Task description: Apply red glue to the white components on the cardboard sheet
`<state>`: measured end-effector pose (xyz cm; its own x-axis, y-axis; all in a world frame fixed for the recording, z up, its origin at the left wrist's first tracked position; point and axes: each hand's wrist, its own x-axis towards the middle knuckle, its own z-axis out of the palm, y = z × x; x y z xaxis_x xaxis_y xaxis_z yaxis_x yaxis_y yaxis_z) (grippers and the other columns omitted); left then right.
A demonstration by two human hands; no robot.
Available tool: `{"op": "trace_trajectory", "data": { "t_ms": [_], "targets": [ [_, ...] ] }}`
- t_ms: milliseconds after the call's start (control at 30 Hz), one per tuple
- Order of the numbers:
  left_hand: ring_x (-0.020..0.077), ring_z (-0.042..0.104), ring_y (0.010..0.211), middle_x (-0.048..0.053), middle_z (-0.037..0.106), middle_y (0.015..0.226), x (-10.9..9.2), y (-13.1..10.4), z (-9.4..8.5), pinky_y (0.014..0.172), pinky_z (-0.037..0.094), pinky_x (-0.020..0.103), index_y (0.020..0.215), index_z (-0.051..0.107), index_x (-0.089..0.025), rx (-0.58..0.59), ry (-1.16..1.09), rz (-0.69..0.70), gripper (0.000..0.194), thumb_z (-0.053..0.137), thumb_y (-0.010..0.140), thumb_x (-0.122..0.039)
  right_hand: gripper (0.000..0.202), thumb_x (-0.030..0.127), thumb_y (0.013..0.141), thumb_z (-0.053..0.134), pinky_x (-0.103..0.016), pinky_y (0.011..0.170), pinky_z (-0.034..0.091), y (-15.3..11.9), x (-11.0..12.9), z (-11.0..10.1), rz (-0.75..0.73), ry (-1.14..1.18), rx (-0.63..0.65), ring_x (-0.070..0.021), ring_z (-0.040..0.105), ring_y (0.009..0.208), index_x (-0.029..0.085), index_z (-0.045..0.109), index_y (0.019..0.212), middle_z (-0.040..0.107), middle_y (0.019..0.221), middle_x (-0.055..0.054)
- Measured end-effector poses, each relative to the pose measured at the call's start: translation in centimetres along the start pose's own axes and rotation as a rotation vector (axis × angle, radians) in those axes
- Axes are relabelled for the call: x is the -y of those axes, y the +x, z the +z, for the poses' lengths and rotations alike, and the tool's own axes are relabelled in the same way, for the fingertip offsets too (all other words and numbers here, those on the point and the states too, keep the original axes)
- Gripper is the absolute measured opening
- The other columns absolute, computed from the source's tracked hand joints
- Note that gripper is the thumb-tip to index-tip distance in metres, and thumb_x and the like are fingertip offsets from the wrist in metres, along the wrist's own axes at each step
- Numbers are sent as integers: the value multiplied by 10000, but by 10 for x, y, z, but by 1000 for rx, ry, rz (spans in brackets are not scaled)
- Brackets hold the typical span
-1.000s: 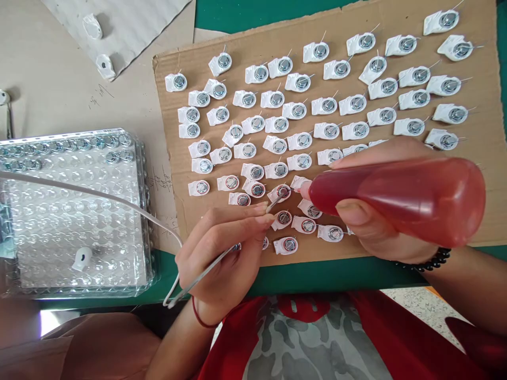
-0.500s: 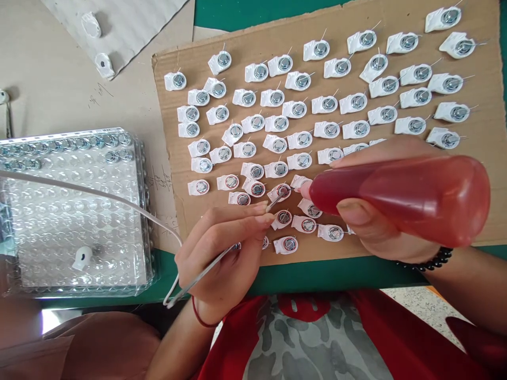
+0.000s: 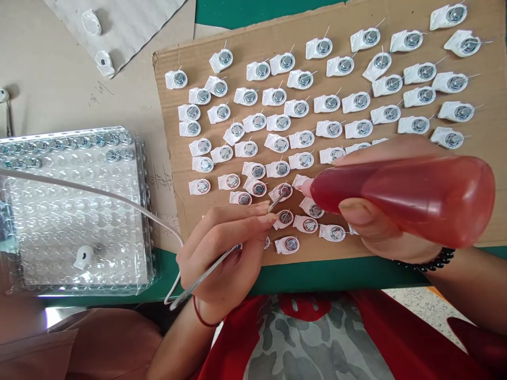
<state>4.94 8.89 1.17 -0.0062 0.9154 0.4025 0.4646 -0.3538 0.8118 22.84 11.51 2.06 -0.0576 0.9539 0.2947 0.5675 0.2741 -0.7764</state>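
Observation:
My left hand (image 3: pixel 225 253) pinches a slim metal rod-like tool (image 3: pixel 206 273); a white cord (image 3: pixel 138 205) meets its back end. The rod's tip touches a white earbud shell (image 3: pixel 282 192) with a round silver disc, a small speaker by its look, and red around the disc's rim. My right hand (image 3: pixel 390 232) is wrapped round a squeeze bottle (image 3: pixel 415 198) of red liquid, tilted nearly flat. Its nozzle points left, close to the same shell; whether it touches is hidden. Other shells near my hands, such as the shell below (image 3: pixel 307 225), also have red rims.
Many similar shells lie in rough rows on a cardboard sheet (image 3: pixel 186 211) over a green table mat (image 3: pixel 317 277). A clear plastic tray (image 3: pixel 79 227) with silver discs stands at left, a loose shell (image 3: pixel 83 257) on it. Another person's arm (image 3: pixel 106 343) is at lower left.
Both hands keep nearly the same pose, the rod tip still on the same shell. The cardboard and its shells appear shifted very slightly to the right.

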Motion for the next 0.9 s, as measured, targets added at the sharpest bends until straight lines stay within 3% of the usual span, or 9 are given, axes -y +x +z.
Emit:
{"op": "trace_trajectory", "data": {
  "t_ms": [267,400,533,667,800,900],
  "targets": [
    [111,637,681,-41,696,805,0,1,-1,572,542,260,813,642,-235,-10,19,1,277,660,685,10,416,586,779,496,-324,522,486,3,0,-4,34,-58,69,-158,595,602,205,581,632,601,599,-19],
    [108,637,671,-47,695,797,0,0,0,567,542,256,804,637,-238,-13,25,9,275,655,689,10,402,574,782,520,-290,524,480,2,0,-2,0,-45,13,-134,586,600,192,607,692,623,653,-18],
    [115,639,690,-39,694,815,0,0,0,586,543,266,817,642,-228,-9,7,-2,301,648,677,38,507,651,753,490,-285,537,470,1,0,-2,72,-67,38,-136,586,597,186,609,589,622,637,-29],
    [117,636,694,-33,693,817,0,0,0,597,543,273,820,647,-213,-8,-10,4,314,655,659,56,543,704,706,482,-286,562,459,1,0,-1,139,-87,57,-130,544,554,203,653,586,568,551,-21],
    [115,635,701,-24,693,818,-1,0,1,609,545,274,820,649,-203,-1,-15,-8,301,657,663,53,459,628,678,573,-263,517,400,0,-3,1,134,-24,24,-109,485,506,200,539,515,464,486,12],
    [116,638,707,-21,693,818,-2,0,0,612,546,272,820,648,-205,-4,-16,-19,293,656,670,47,479,657,663,565,-261,469,334,-2,-3,1,133,-69,-22,-118,488,502,198,518,534,464,474,18]
  ]
}}
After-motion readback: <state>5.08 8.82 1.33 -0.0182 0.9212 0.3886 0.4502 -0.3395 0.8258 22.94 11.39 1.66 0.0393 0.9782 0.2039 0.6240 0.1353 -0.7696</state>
